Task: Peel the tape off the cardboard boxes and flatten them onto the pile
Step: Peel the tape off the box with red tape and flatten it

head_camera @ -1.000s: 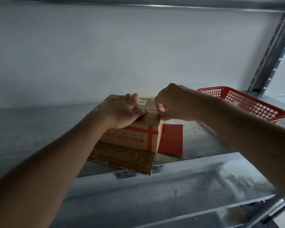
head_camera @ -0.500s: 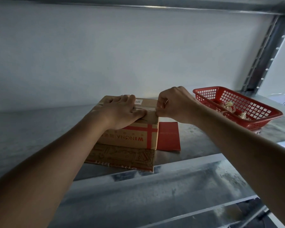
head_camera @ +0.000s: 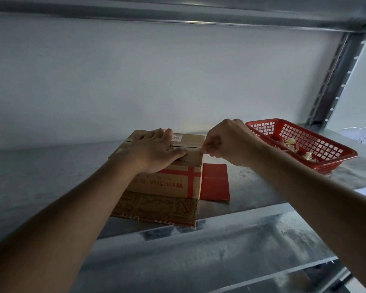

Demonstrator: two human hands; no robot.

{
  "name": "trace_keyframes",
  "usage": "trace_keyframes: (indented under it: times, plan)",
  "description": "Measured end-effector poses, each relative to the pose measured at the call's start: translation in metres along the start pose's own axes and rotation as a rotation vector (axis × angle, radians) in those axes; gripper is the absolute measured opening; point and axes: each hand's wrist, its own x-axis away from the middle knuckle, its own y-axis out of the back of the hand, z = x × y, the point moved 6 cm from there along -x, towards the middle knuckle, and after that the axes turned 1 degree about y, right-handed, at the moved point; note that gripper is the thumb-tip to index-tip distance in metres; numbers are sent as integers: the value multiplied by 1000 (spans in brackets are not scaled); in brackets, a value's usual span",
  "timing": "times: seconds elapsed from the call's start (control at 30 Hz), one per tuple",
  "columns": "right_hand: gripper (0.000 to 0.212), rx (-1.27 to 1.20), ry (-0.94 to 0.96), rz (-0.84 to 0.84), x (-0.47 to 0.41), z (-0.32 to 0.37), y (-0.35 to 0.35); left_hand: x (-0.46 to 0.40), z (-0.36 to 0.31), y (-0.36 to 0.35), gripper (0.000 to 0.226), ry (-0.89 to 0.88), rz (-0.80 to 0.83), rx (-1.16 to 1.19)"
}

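Head view: cardboard box (head_camera: pixel 167 182) sits on flattened cardboard (head_camera: pixel 156 210) on metal shelf (head_camera: pixel 251 229). Left hand (head_camera: pixel 156 151) flat on box top, fingers straight, together. Right hand (head_camera: pixel 230 142) fingers pinch tape (head_camera: pixel 199 150) at top edge. Red basket (head_camera: pixel 336 153) at right.

A pale grey-white wall (head_camera: pixel 156 77) fills the back of the scene, dim and evenly lit. A galvanised metal shelf (head_camera: pixel 251 246) runs across the lower part, its surface mottled. Another metal shelf edge (head_camera: pixel 178 15) crosses overhead. At the right rear corner stands a perforated steel upright (head_camera: pixel 334 81), with brighter light beyond it.
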Motion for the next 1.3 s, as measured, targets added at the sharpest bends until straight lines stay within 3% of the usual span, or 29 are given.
trace_keyframes:
  times: [0.2,0.43,0.77,1.0,1.2,1.3]
  plan:
    - [30,37,-224,-109,12,-2,-20,1,-1,2,58,17,-20,10]
    - [26,120,-181,-101,17,6,-24,1,-1,3,55,19,-23,23]
    - [19,-372,-418,-148,28,-10,-28,1,-1,3,55,12,-27,25]
    - [16,-303,-362,-235,32,-8,-26,2,-3,3,56,10,-14,42]
    - [11,-535,-377,-318,41,-15,-37,2,-2,4,56,-6,-20,38]
    - [13,-494,-336,-367,44,-12,-38,2,-2,3,56,-7,-22,34]
